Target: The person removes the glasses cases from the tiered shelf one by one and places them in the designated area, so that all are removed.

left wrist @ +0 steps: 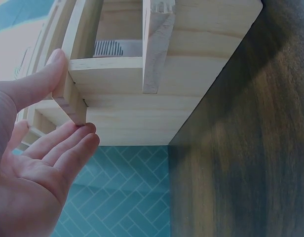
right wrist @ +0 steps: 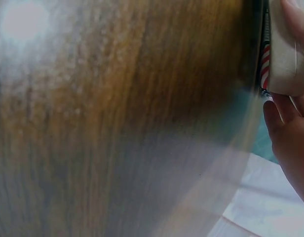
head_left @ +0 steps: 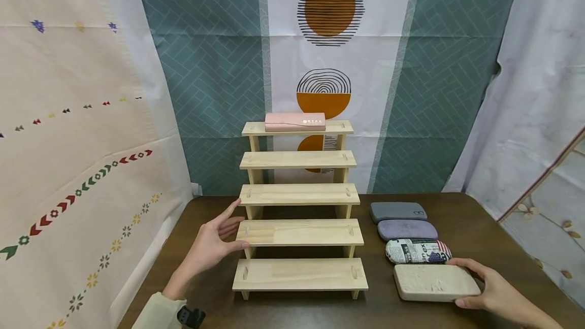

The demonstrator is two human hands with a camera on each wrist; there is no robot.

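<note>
My left hand (head_left: 207, 248) is at the left end of a pale wooden step stand (head_left: 299, 232), pinching the second board from the bottom. In the left wrist view the thumb lies on one face of the board's end (left wrist: 70, 101) and the fingertips touch its other side. At the right, my right hand (head_left: 491, 291) grips the right end of a cream glasses case (head_left: 434, 282), thumb at the front edge and fingers at the back. The right wrist view shows only part of this case (right wrist: 287, 69), at its edge.
Behind the cream case lie a newsprint-patterned case (head_left: 417, 251), a purple case (head_left: 407, 230) and a grey-blue case (head_left: 397, 211), in a row on the dark wooden table (head_left: 379, 314). A pink case (head_left: 292, 123) sits on the stand's top step. Patterned cloths (head_left: 219, 90) hang around the table.
</note>
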